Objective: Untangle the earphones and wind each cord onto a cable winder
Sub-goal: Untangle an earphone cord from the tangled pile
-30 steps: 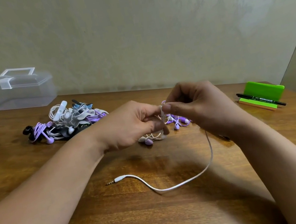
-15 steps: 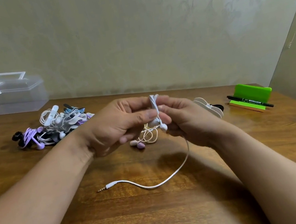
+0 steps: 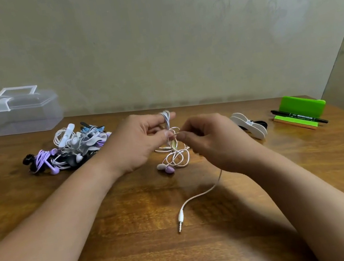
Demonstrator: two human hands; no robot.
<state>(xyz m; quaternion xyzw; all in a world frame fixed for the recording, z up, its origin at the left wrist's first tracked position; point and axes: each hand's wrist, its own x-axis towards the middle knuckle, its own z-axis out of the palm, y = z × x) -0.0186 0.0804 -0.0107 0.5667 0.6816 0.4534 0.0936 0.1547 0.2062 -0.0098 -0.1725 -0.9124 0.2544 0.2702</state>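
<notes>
I am looking down at a brown wooden worktop [image 3: 140, 248]. The left hand [image 3: 139, 142] is holding up the white cord [image 3: 167, 123]. The cord is hanging in a bunch over the pointing finger, and the thumb is pressing it lower down. The other fingers [image 3: 155, 130] are curling in.

The right hand [image 3: 213, 144] is sitting just beside the left one. Its thumb and first finger are pinching a thin bit of the same cord, and the rest of its fingers are curling under.

Below both hands, loose loops of the cord are lying on the worktop. Two ear buds [image 3: 165, 168], one pale and one purple, are lying together at the loops. The long end is running out from under the right hand to the plug [image 3: 180, 218], which is lying on the wood between the two arms.

A white cable winder [image 3: 249, 125] is sitting to the right of the right hand, not touched. A pile of other earphones [image 3: 68, 149] is lying to the left. A clear box [image 3: 15, 114] is standing by the wall.
</notes>
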